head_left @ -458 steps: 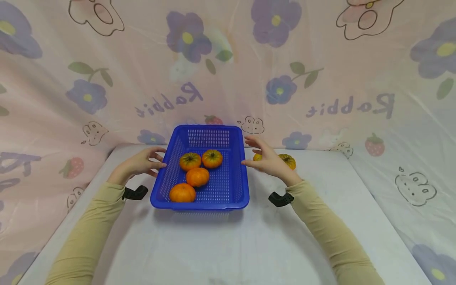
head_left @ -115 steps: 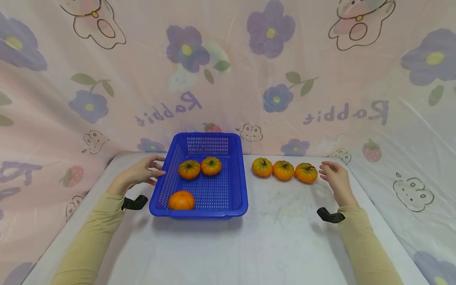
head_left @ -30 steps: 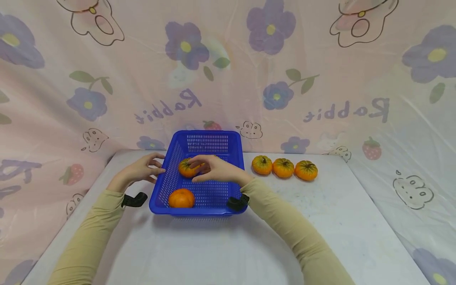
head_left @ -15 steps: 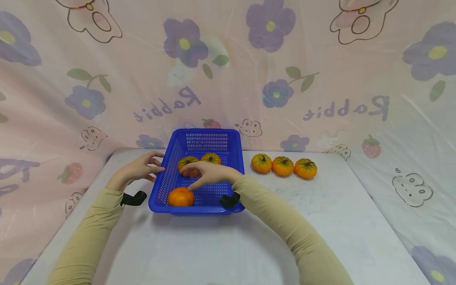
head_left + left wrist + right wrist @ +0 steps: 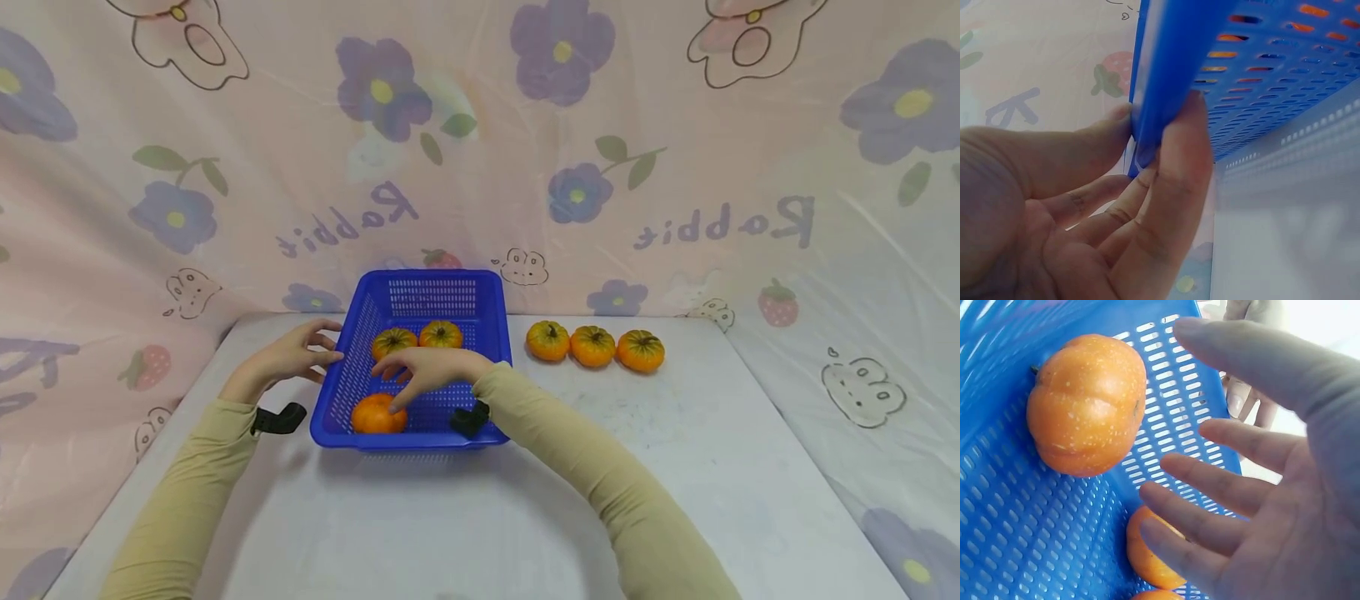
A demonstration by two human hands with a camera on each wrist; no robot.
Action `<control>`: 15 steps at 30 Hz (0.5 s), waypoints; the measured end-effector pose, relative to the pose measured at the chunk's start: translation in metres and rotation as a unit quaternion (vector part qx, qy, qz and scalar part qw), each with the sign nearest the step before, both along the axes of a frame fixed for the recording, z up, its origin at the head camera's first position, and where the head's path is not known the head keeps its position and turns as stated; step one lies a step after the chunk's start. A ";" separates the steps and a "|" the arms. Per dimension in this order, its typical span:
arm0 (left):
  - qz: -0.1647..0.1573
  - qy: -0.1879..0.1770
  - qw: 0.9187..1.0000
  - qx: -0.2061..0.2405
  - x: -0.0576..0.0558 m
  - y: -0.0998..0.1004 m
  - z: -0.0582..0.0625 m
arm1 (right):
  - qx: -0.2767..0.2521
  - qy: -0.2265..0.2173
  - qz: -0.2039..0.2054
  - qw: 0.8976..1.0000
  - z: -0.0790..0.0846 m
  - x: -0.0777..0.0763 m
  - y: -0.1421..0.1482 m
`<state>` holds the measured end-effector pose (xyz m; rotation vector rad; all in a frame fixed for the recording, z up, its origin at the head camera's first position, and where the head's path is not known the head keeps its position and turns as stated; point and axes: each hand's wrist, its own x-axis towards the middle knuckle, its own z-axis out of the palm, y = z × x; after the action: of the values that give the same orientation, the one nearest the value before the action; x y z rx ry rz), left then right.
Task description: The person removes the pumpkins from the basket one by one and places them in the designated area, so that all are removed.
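My left hand (image 5: 294, 357) pinches the left rim of a blue plastic basket (image 5: 491, 312); in the left wrist view, thumb and fingers (image 5: 1186, 147) lie on either side of that rim. Inside the basket are three small pumpkins. An orange pumpkin (image 5: 377, 414) lies at the front left, and two green-topped ones, a left pumpkin (image 5: 393, 341) and a right pumpkin (image 5: 441, 334), sit further back. Over the basket, my right hand (image 5: 431, 371) has its fingers spread beside the front pumpkin (image 5: 1088, 403). The right wrist view shows a gap between hand and pumpkin.
On the white table (image 5: 585, 475), right of the basket, three pumpkins stand in a row: a left one (image 5: 548, 342), a middle one (image 5: 592, 347) and a right one (image 5: 641, 352). A patterned curtain (image 5: 480, 208) hangs behind the table.
One orange pumpkin has left the basket since the first frame. My right hand came from the row's right end into the basket, then lowered toward the front pumpkin. My left hand stays on the rim.
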<state>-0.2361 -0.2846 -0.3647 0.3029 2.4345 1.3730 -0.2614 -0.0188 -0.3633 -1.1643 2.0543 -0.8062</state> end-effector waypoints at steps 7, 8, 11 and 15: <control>0.003 -0.001 1.000 0.000 -0.002 0.001 0.001 | 0.013 -0.026 0.003 1.000 0.001 0.000 -0.005; 0.003 0.000 1.000 -0.001 -0.002 0.001 0.002 | 0.015 -0.028 0.003 0.999 0.001 0.000 -0.005; 0.003 0.000 1.000 -0.002 -0.002 0.001 0.002 | 0.018 -0.030 0.003 0.999 0.001 -0.001 -0.007; 0.005 -0.002 1.000 -0.005 -0.001 0.001 0.001 | 0.019 -0.034 0.008 0.999 -0.001 -0.001 -0.009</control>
<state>-0.2372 -0.2839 -0.3640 0.2864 2.4410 1.3643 -0.2624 -0.0276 -0.3638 -1.1157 1.9946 -0.7855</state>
